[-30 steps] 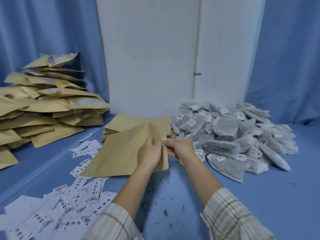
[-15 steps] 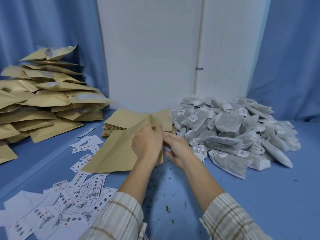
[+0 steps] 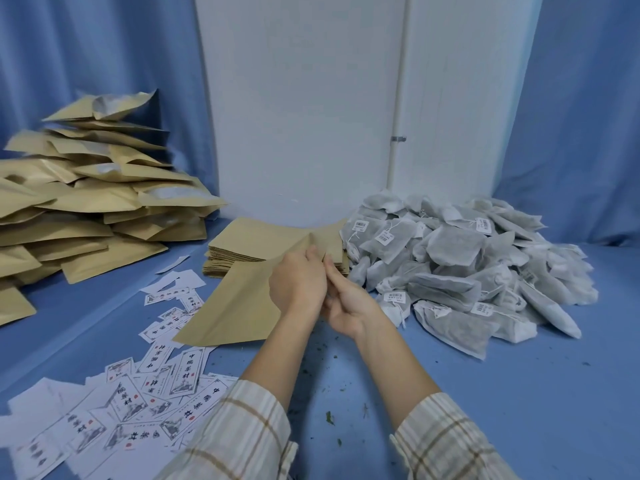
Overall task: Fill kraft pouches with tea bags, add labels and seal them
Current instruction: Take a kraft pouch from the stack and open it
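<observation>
Labels [image 3: 180, 375] printed 中國茶材 lie beside hands [image 3: 322, 289] gripping kraft pouch [image 3: 239, 303].

A small packing workspace: heaps of kraft pouches [image 3: 86, 202], tea bags [image 3: 457, 258] and labels [image 3: 145, 393].

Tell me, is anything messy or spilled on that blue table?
Yes. Small dark green tea crumbs lie spilled on the blue table, near the person's arms. The white printed paper labels lie strewn at odd angles, some overlapping. The heap of filled brown kraft pouches leans unevenly too.
</observation>
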`<state>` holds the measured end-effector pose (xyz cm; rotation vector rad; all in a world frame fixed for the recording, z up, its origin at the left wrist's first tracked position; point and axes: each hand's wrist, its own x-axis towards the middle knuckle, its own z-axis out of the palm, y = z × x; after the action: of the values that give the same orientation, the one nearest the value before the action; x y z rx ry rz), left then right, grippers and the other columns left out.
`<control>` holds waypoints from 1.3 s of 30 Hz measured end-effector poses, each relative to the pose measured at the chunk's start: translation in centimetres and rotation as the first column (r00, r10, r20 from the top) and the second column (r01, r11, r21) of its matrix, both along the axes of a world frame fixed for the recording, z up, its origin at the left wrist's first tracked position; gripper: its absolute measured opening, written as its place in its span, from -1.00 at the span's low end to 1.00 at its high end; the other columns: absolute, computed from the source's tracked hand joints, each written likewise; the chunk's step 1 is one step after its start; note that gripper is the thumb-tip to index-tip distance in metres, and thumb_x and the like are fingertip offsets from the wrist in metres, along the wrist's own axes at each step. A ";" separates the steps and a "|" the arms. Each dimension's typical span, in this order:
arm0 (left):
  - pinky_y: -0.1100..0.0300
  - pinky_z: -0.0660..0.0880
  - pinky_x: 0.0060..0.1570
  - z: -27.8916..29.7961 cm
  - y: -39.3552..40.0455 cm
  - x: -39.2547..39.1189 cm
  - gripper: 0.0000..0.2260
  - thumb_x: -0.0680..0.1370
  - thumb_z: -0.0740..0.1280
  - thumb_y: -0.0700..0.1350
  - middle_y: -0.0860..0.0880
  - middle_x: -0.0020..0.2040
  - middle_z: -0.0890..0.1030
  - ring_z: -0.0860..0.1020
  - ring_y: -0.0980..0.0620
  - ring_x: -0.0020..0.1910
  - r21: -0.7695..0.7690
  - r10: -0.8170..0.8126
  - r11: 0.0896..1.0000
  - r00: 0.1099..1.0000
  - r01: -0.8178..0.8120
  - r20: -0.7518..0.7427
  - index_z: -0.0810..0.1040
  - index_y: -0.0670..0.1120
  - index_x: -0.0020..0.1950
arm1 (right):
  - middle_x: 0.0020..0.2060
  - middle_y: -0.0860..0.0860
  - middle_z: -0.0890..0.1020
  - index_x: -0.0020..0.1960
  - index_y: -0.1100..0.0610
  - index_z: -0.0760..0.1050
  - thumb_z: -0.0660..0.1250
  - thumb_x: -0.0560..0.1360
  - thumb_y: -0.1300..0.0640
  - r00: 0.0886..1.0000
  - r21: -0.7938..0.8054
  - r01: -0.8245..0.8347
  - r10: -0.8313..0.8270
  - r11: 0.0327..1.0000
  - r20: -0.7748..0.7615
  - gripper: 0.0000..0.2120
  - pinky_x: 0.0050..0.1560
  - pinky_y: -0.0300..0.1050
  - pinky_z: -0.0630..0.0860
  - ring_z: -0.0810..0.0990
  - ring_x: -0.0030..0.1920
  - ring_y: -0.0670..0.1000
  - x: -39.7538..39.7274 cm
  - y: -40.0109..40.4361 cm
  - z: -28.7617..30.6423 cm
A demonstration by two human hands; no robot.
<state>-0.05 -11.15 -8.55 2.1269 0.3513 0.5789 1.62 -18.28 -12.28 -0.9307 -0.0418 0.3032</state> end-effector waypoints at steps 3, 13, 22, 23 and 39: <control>0.10 0.37 -0.21 -0.2 -0.2 0.1 -0.59 0.59 0.12 0.11 -0.15 -0.13 0.64 0.57 -0.19 -0.07 -0.019 -0.001 1.000 1.000 0.001 0.003 0.61 -0.12 -0.16 | -0.28 -0.05 0.70 -0.13 0.06 0.61 0.26 0.53 0.02 1.000 0.001 -0.002 0.002 1.000 0.020 -0.81 0.02 -0.17 0.52 0.67 -0.25 -0.12 0.1 -0.4 -0.2; 0.14 0.31 -0.28 -0.4 -0.9 0.7 -0.72 0.61 0.14 -0.07 -0.21 -0.11 0.63 0.58 -0.22 -0.07 0.541 -0.100 0.839 0.994 0.060 0.044 0.57 -0.19 -0.06 | -0.44 -0.10 0.47 -0.37 0.05 0.33 0.22 0.49 0.14 0.831 -0.683 0.551 -0.235 0.480 0.505 -0.74 -0.39 -0.28 0.33 0.45 -0.33 -0.08 -0.6 -1.6 1.2; 0.14 0.28 -0.29 -2.1 -1.2 0.8 -0.82 0.49 0.19 -0.23 -0.22 -0.13 0.63 0.56 -0.23 -0.12 0.541 -0.143 0.839 0.982 0.056 0.120 0.52 -0.21 0.01 | -0.60 -0.04 0.23 -0.54 0.07 0.11 0.23 0.46 0.23 0.764 -0.666 0.644 -0.359 0.376 0.536 -0.54 -0.57 -0.28 0.17 0.17 -0.53 -0.07 -0.5 -1.1 0.4; 0.13 0.28 -0.28 -2.2 -1.2 0.9 -0.82 0.50 0.19 -0.22 -0.22 -0.13 0.63 0.56 -0.24 -0.11 0.529 -0.143 0.847 0.982 0.054 0.128 0.52 -0.22 0.02 | -0.61 -0.04 0.23 -0.54 0.07 0.11 0.23 0.46 0.23 0.761 -0.663 0.647 -0.368 0.376 0.534 -0.53 -0.58 -0.29 0.18 0.17 -0.53 -0.06 -0.5 -1.0 0.3; 0.12 0.27 -0.22 0.2 -0.4 3.4 -0.76 0.61 0.04 -0.13 -0.30 0.02 0.56 0.51 -0.26 -0.01 0.467 -0.370 0.779 0.908 0.419 -0.198 0.44 -0.21 -0.06 | -0.30 0.24 0.56 -0.36 0.17 0.40 0.15 0.48 0.27 0.732 -0.743 0.670 0.183 -0.014 0.656 -0.76 -0.10 -0.11 0.37 0.43 -0.25 0.17 -0.3 -3.1 2.6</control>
<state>3.34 -11.51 -8.39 2.6363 -0.2343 0.3388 1.37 -21.37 -9.67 -2.5187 -0.2713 -0.5498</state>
